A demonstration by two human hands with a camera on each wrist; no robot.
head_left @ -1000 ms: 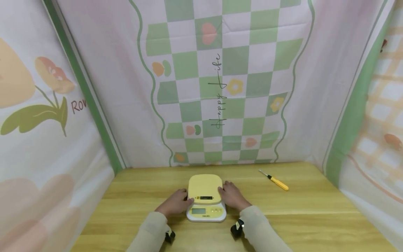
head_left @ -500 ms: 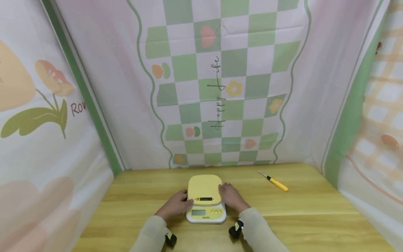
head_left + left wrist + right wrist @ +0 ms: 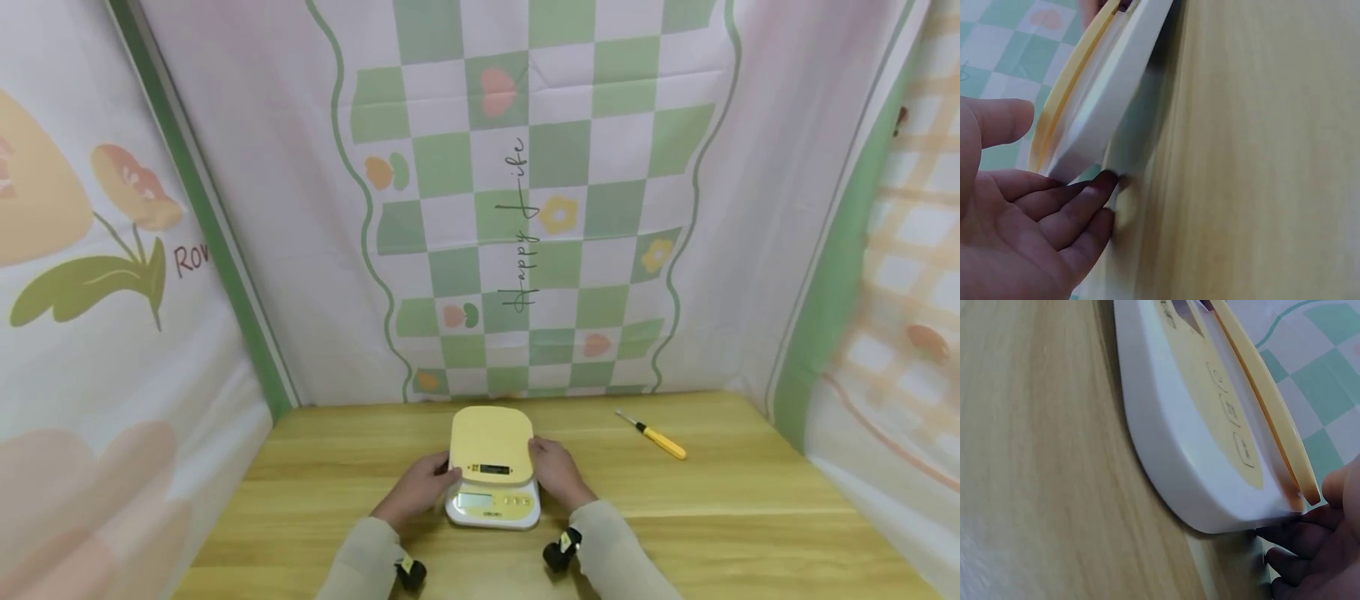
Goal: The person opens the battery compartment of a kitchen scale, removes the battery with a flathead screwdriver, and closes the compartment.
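Observation:
A kitchen scale (image 3: pixel 491 442) with a yellow weighing plate and white base is at the middle of the wooden table, its display and buttons facing the person. Its back is tilted up: in the left wrist view a shadowed gap shows between the base (image 3: pixel 1100 94) and the tabletop. My left hand (image 3: pixel 422 485) holds the scale's left side, fingers under the base's edge and thumb by the plate. On the opposite side my right hand (image 3: pixel 558 475) grips it likewise; in the right wrist view its fingers (image 3: pixel 1297 540) reach beneath the base's rounded corner.
A screwdriver (image 3: pixel 652 436) with a yellow handle lies on the wooden table (image 3: pixel 720 517), right of the scale. Patterned cloth (image 3: pixel 555 275) hangs behind the table and along both sides. Each wrist wears a small black camera (image 3: pixel 562 550).
The back of the scale has risen off the table, tilting it toward its front edge. Both hands have moved up slightly with it. The screwdriver has stayed in place.

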